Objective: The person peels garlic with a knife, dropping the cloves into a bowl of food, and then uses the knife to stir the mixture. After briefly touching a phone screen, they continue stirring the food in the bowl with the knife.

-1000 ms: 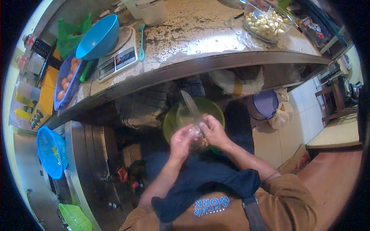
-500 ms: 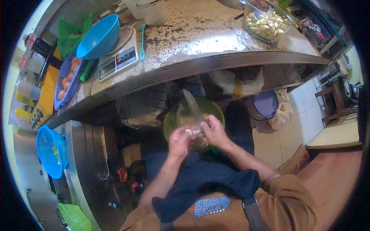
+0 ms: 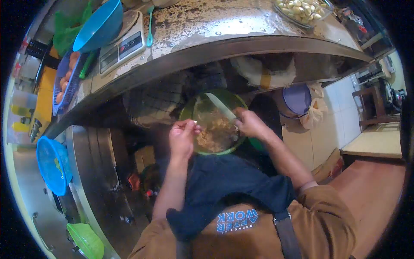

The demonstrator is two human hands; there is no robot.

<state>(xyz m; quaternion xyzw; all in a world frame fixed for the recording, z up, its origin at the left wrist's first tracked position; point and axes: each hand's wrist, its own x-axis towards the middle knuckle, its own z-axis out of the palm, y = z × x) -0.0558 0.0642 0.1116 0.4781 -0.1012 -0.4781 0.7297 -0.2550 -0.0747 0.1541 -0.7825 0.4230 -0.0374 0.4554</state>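
The small white piece [image 3: 195,122], perhaps a garlic clove, is pinched narrowly between the fingertips of the left hand [image 3: 183,137], over the left side of the green bowl [image 3: 209,153]. The right hand [image 3: 252,126] is closed around the handle of the knife [image 3: 220,105], its blade angled up and away over the bowl and apart from the piece. The bowl lies below the worktop's [image 3: 198,26] near edge, close to the lap, probably so that loose bits drop in; brown scraps [image 3: 211,140] lie inside.

That makes 1 piece, 1 knife and 1 green bowl; the scraps are too mixed to count.

By the worktop's right end, 1 clear dish [image 3: 297,24] holds pale cloves [image 3: 302,9], heaped too closely to count. Near its left corner, 1 basket [image 3: 55,93] holds at least 5 eggs [image 3: 68,74], its walls likely keeping them from rolling. Beside it along the near edge are 1 scale [image 3: 108,60], 1 tilted blue bowl [image 3: 101,26] and 1 teal spoon [image 3: 150,39].
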